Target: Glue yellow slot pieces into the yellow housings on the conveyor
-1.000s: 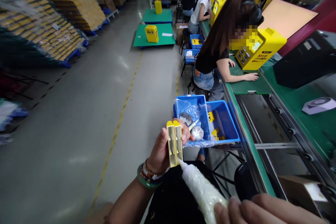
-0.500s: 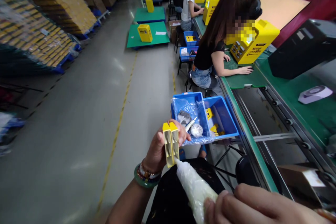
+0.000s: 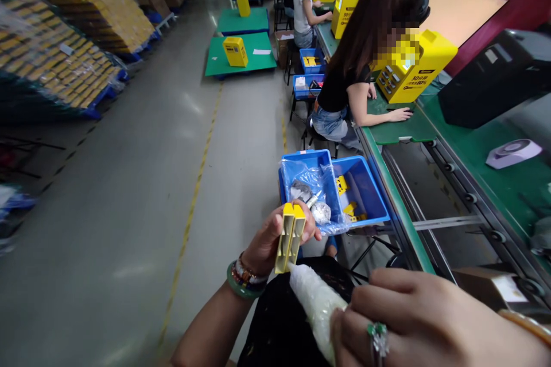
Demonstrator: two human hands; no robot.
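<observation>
Two narrow yellow plastic parts [image 3: 285, 241], side by side with their hollow, ribbed faces toward me, are pinched between the thumb and fingers of my left hand [image 3: 263, 243]. Closed round a soft, whitish piping bag [image 3: 316, 304] is my right hand [image 3: 404, 321], at the lower right. The bag's narrow tip meets or nearly meets the lower end of the yellow parts. Whether anything flows from the tip is too small to tell. Just beyond my left hand stands a blue bin [image 3: 286, 169], lined with clear plastic and holding a small tube [image 3: 314, 199] and a crumpled, silvery-white lump [image 3: 321, 213].
A second blue bin [image 3: 374, 189] holds yellow pieces. To its right runs a green-edged conveyor line [image 3: 400, 200], where a seated co-worker [image 3: 340, 92] faces a yellow box [image 3: 424, 69]. Green-topped platforms [image 3: 258, 63] and stacked pallets [image 3: 77, 40] stand further off, left of the line.
The yellow parts and my left hand have shifted slightly right, and the parts lean more. My right hand has come further into view and turned, with the bag's tip still at their lower end.
</observation>
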